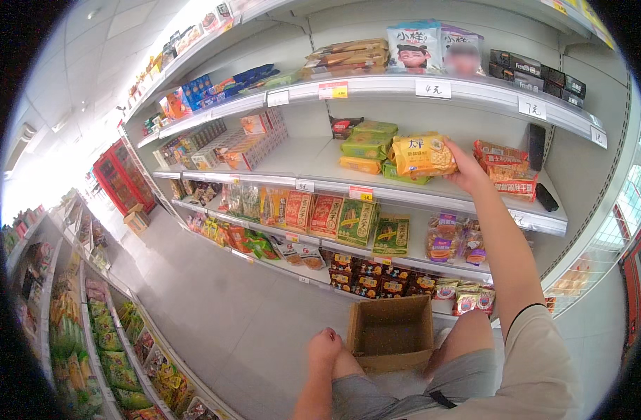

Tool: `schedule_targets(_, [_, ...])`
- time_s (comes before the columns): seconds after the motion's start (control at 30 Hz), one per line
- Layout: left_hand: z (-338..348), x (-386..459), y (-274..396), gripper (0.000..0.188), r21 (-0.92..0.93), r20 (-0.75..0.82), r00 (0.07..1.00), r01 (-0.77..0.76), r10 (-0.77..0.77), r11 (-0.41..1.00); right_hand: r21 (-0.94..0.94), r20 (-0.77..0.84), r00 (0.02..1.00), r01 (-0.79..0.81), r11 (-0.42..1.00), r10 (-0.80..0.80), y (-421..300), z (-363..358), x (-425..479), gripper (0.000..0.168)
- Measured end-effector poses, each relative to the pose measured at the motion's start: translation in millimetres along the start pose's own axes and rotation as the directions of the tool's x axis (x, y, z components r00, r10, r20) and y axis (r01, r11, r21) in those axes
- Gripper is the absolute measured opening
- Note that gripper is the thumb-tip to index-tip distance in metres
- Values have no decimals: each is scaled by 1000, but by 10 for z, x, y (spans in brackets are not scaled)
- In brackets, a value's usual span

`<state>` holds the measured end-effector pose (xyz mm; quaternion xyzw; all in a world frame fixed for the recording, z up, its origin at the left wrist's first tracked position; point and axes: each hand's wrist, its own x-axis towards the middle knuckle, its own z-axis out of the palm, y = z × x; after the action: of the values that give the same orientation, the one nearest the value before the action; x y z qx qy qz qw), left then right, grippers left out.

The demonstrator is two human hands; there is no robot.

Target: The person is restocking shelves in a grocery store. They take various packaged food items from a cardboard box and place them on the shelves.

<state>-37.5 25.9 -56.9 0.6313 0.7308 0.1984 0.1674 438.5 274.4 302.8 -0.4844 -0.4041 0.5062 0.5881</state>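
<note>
My right hand (463,169) grips the right end of a yellow cracker packet (424,154) over the middle shelf (307,152). Behind and under it lie green packets (370,140) in a stack, and another yellow packet (360,165) sits at their left. Just right of the hand are red and clear bags of baked snacks (504,168). My left hand (327,344) rests by my left knee, its fingers curled with nothing visible in them. Between my knees stands an open cardboard box (390,333); no goods show inside it.
Above, a shelf edge with price tags (433,88) juts out. Two black objects (546,197) lie at the middle shelf's right end. Lower shelves hold seed bags (357,220) and dark boxes (378,286). Another stocked rack (105,336) lines the aisle's left, with a carton (137,218) farther off.
</note>
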Motion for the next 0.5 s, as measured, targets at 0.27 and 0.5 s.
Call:
schedule_targets(0.27, [196, 37, -25, 26, -126, 38, 998, 57, -52, 990, 165, -65, 990, 138, 977, -129, 20, -162, 299, 56])
schedule_targets(0.5, [-2, 8, 16, 24, -35, 19, 1000, 25, -25, 999, 592, -136, 990, 117, 797, -44, 255, 159, 526, 39])
